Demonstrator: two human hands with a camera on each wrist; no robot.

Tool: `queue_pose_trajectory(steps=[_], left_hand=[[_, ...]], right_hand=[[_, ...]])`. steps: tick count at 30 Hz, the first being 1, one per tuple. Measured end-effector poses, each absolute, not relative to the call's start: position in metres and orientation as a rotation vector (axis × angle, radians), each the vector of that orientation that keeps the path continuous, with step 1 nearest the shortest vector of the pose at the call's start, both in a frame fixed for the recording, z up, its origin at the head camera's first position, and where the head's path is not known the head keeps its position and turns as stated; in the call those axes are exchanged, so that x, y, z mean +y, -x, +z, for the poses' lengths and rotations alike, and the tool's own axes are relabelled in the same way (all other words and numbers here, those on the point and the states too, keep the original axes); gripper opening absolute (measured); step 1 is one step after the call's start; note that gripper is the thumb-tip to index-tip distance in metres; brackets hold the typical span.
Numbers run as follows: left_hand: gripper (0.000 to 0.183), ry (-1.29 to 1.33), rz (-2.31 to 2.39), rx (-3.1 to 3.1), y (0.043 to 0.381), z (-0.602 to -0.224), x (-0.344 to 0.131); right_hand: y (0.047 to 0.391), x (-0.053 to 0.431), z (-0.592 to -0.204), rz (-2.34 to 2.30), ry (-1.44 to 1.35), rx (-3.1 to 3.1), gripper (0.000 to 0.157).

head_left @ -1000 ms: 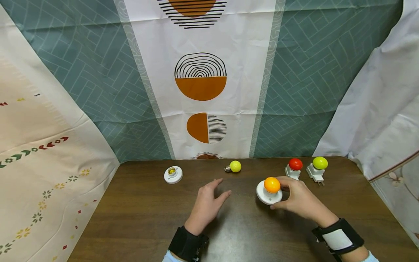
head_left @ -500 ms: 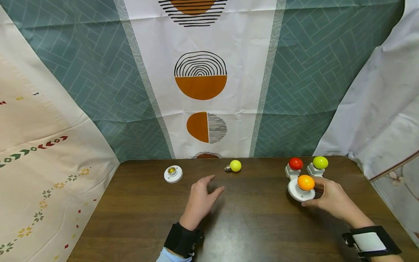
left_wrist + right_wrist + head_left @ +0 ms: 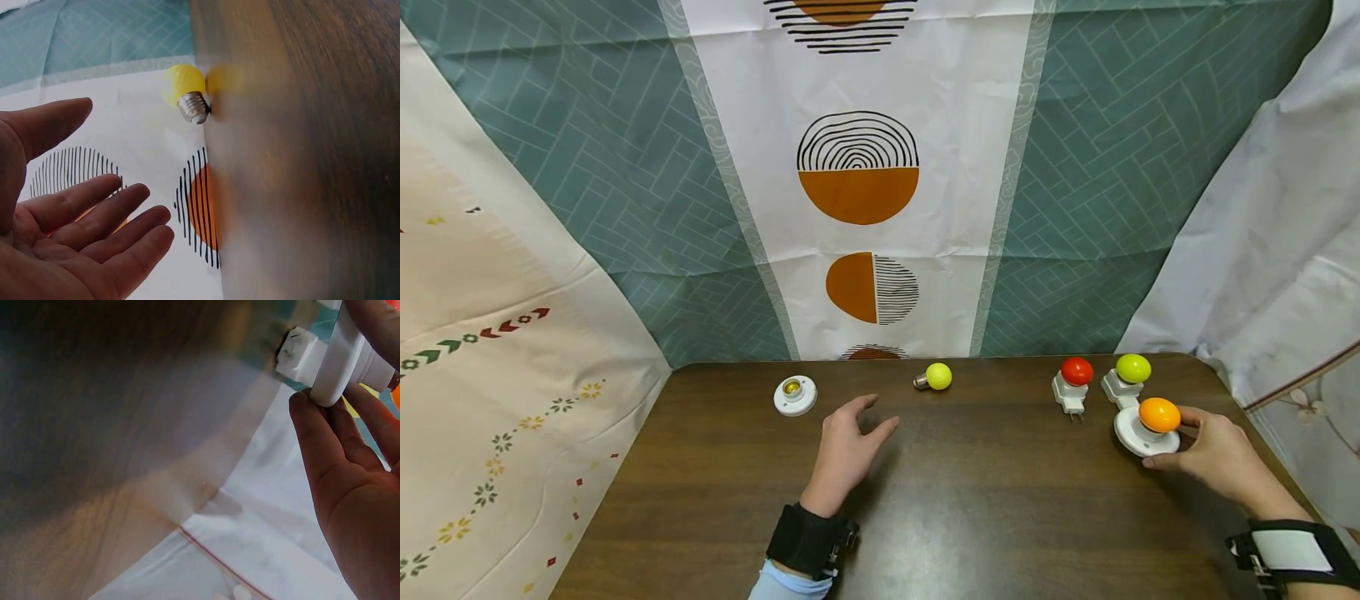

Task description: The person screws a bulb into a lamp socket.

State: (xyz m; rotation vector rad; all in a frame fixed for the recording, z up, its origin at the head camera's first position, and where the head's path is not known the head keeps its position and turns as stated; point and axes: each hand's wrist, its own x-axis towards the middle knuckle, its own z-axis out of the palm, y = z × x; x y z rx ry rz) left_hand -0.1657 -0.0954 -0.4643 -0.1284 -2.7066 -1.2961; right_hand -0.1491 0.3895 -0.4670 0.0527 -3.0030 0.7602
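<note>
My right hand (image 3: 1221,458) grips the rim of a round white lamp holder (image 3: 1131,435) with an orange bulb (image 3: 1159,414) seated in it. In the right wrist view the holder's white base (image 3: 337,362) is between thumb and fingers. My left hand (image 3: 844,454) hovers over the table with fingers relaxed and apart, holding nothing. Beyond it lies a loose yellow bulb (image 3: 938,377) on its side, its metal screw base (image 3: 194,109) showing in the left wrist view. An unfilled round white lamp holder (image 3: 795,396) sits at the back left.
At the back right stand a red bulb (image 3: 1077,372) in a white plug-in socket (image 3: 1070,394) and a yellow-green bulb (image 3: 1133,368) in another, partly behind the held holder. Patterned cloth (image 3: 865,292) hangs along the back edge of the brown wooden table (image 3: 970,500).
My right hand has carried the lamp holder with the orange bulb to the right, past the red bulb to in front of the yellow-green one. My left hand has drifted slightly left.
</note>
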Motion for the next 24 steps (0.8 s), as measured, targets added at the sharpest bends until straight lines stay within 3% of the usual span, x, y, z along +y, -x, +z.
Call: queue_pose_trajectory(steps=[24], left_hand=[[0.051,0.113,-1.315,-2.732,0.161,-0.468,-0.094]], right_hand=[[0.151,0.412,-0.484,0.727,0.044,-3.059,0.101]])
